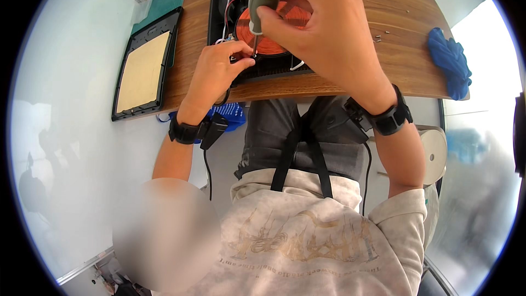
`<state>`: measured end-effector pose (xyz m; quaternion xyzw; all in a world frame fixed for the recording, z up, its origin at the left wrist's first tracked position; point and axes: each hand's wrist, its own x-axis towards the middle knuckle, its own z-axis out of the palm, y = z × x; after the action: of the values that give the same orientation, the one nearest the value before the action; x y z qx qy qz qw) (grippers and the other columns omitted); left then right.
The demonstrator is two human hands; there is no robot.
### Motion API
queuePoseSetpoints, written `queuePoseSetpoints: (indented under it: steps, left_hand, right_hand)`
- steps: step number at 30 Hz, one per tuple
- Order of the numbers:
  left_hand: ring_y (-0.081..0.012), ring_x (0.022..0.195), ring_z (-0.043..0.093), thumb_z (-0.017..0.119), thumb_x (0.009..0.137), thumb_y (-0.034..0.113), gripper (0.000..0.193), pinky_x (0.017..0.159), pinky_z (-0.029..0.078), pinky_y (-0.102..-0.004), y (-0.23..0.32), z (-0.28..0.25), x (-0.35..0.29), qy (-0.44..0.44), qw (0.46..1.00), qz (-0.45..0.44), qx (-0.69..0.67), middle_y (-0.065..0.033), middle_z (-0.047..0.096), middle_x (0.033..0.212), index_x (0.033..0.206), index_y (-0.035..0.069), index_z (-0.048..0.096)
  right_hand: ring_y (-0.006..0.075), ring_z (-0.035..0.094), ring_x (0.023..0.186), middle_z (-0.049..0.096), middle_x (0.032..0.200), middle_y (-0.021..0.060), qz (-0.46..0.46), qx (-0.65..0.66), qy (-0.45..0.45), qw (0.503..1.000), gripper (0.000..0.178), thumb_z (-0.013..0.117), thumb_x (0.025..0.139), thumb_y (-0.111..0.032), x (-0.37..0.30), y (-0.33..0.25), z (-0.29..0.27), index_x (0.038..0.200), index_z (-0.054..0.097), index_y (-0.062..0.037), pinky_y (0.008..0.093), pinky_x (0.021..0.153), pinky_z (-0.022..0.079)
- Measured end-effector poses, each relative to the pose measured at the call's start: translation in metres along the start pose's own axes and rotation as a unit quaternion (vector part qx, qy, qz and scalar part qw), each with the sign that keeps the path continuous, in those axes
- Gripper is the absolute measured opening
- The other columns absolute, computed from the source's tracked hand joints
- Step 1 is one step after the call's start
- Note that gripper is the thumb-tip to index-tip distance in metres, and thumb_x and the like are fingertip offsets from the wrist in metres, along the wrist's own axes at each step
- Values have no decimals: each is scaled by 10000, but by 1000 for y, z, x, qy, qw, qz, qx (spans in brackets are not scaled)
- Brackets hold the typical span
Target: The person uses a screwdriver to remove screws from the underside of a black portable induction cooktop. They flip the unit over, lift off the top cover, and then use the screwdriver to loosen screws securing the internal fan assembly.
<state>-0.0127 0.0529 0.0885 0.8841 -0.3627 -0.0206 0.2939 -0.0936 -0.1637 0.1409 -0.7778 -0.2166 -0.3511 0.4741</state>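
My right hand [323, 16] grips a screwdriver [256, 16] with a grey-and-white handle, held upright. Its thin shaft points down to the near edge of an open black appliance housing [216, 13]. Inside that housing lies a round copper-coloured coil [274, 44], partly covered by my right hand. Close to the screwdriver's tip, my left hand [219, 66] has thumb and forefinger brought together at the housing's near edge. Whatever those fingers pinch is too small to make out. Thin red and white wires [228, 5] run along the housing's left side.
A black-framed panel with a tan face [143, 74] lies at the table's left edge, partly over a green mat [167, 0]. Small loose parts [378, 38] are scattered at the right. A blue cloth [450, 63] hangs over the right edge of the wooden table [405, 71].
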Motion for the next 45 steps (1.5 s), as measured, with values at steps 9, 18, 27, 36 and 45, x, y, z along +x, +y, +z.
queuePoseSetpoints:
  steps: [9,18,27,36,45]
  left_hand:
    - [-304,788,664,758,856,114,160,744,512,-368,9,-2,0,-4,1000,-15,5,-131,716,894,952,8,686]
    - [-293,807,677,753,855,105,159,774,527,-359,20,-7,1,-13,999,-37,34,-123,729,922,966,8,694]
    - [-284,793,678,760,855,113,184,762,533,-358,23,-7,0,-18,997,-54,53,-114,745,955,999,11,709]
    - [-279,815,693,761,858,124,207,774,537,-346,10,-2,1,-15,999,-33,-2,-125,748,962,1023,14,705]
    - [-267,821,707,760,862,124,220,774,541,-336,7,0,2,-12,1000,-28,-7,-129,754,940,1049,15,721]
  right_hand:
    - [211,650,754,641,1076,103,-45,-1,6,999,392,730,846,24,3,-4,7,1224,672,-65,299,677,563]
    - [232,653,750,632,1072,123,-56,20,-30,998,418,742,832,7,4,-7,6,1239,669,-53,321,667,563]
    - [293,669,923,615,1095,140,-117,24,11,993,353,689,859,50,1,2,14,1198,662,-47,358,760,573]
    - [276,677,889,628,1135,134,-35,-2,-3,999,312,659,889,27,3,-14,-3,1188,624,-53,343,737,568]
    - [242,673,872,639,1180,128,34,14,-23,999,327,669,884,-1,-7,-5,-9,1202,621,-57,318,702,566]
